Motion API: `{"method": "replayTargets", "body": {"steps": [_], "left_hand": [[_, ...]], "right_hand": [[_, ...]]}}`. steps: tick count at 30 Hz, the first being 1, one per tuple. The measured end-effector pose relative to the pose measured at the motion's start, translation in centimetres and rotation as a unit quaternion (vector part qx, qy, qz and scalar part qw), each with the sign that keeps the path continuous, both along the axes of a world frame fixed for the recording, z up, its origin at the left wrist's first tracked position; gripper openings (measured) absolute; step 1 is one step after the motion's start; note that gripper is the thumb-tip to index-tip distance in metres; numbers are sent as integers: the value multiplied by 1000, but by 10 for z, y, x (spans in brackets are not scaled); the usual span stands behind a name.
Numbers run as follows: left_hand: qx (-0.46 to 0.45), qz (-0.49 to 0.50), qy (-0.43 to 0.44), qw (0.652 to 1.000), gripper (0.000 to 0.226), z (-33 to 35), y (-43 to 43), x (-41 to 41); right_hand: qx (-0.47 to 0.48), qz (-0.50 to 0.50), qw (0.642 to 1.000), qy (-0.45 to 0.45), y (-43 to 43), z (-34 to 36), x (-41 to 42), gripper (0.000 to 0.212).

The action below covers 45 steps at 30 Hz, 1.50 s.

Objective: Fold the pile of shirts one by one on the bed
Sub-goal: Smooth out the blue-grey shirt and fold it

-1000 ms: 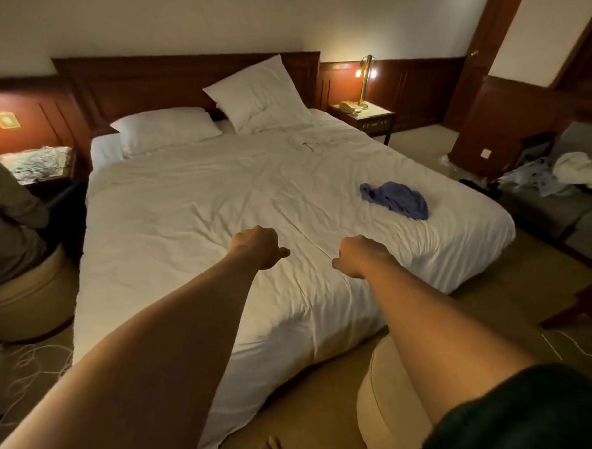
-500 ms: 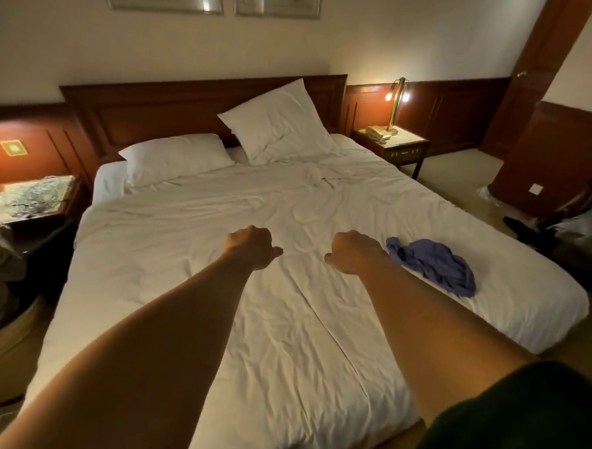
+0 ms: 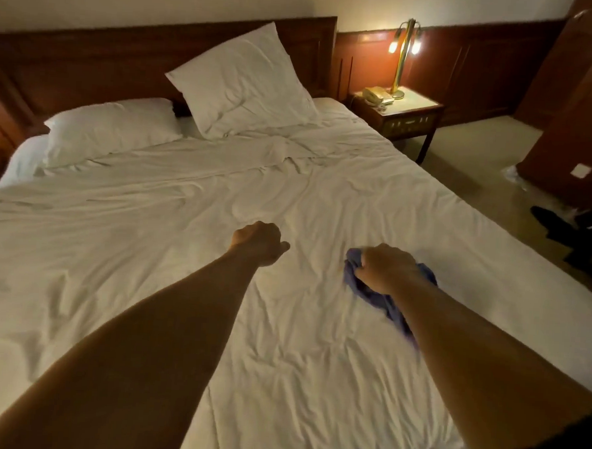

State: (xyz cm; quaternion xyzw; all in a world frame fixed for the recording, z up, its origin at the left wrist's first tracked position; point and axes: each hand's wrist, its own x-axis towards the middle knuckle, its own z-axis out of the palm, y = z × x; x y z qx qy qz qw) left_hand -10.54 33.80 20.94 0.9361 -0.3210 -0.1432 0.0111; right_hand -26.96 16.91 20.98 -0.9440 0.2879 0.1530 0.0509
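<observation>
A crumpled blue shirt (image 3: 370,293) lies on the white sheet of the bed (image 3: 149,251), right of the middle. My right hand (image 3: 385,268) is on top of it, fingers curled into the cloth at its left end; much of the shirt is hidden under my wrist and forearm. My left hand (image 3: 261,241) hovers over the sheet a short way to the left, curled in a fist and holding nothing.
Two white pillows (image 3: 240,80) lean by the dark wooden headboard (image 3: 90,59). A nightstand (image 3: 399,116) with a lit lamp (image 3: 405,44) and a phone stands right of the bed. Dark items (image 3: 562,224) lie on the floor at the far right.
I have moved closer over the bed. My right hand went right and down onto the blue shirt and took hold of it. My left hand stayed curled over the sheet.
</observation>
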Motion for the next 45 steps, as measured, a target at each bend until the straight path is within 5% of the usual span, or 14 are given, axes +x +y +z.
{"method": "replayTargets", "body": {"steps": [4,9,13,17,20,25,30,36,40,45], "left_hand": [[16,-22,59,998,43,-105,-135,3],[3,-73,129,989,41,-228,-241,-8],[-51,-146,145,977,76,-294,-288,-30],[-151,-129,78,977,43,-321,-298,-37],[-278,-80,148,946,24,-298,-279,-23],[-364,-62,194,909,39,-180,-214,22],[-395,-62,61,915,26,-21,-99,71],[-263,-117,-153,945,22,125,65,85],[-271,-96,-229,930,24,144,141,89],[-274,-109,-303,906,32,81,193,85]], "right_hand": [[10,-15,999,47,-140,-97,-29,39],[52,-94,994,-26,-250,-213,-60,67],[185,-169,962,-107,-272,-279,-62,105],[224,-204,921,-244,-264,-312,-59,69],[189,-153,910,-336,-262,-287,-58,44],[166,-5,887,-431,-243,-187,-12,42],[219,81,863,-448,-167,-56,58,50],[263,127,834,-468,-50,64,90,61],[369,81,810,-449,20,79,95,66],[487,18,750,-447,77,14,87,66]]}}
